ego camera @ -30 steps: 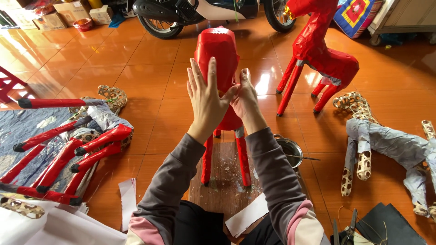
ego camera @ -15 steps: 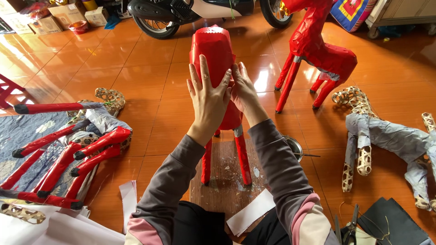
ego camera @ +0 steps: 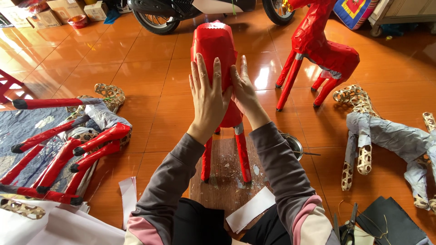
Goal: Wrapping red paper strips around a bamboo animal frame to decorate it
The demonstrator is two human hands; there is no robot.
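Observation:
A red paper-covered animal figure (ego camera: 212,43) stands upright on a wooden board (ego camera: 225,181) in front of me, on thin red legs. My left hand (ego camera: 208,97) lies flat on its back, fingers spread. My right hand (ego camera: 243,88) presses flat on the figure's right side, fingers together. Neither hand grips anything. A white paper strip (ego camera: 251,208) lies on the board's near edge.
A second red figure (ego camera: 318,45) stands at the right. A grey-wrapped wicker figure (ego camera: 386,136) lies further right. Several red-legged figures (ego camera: 68,145) lie at the left on a cloth. A metal bowl (ego camera: 294,145), scissors (ego camera: 349,229), a motorbike (ego camera: 181,9) and boxes are around.
Both hands have slid slightly along the red figure's body, still pressed flat on it. The camera view shifted a little.

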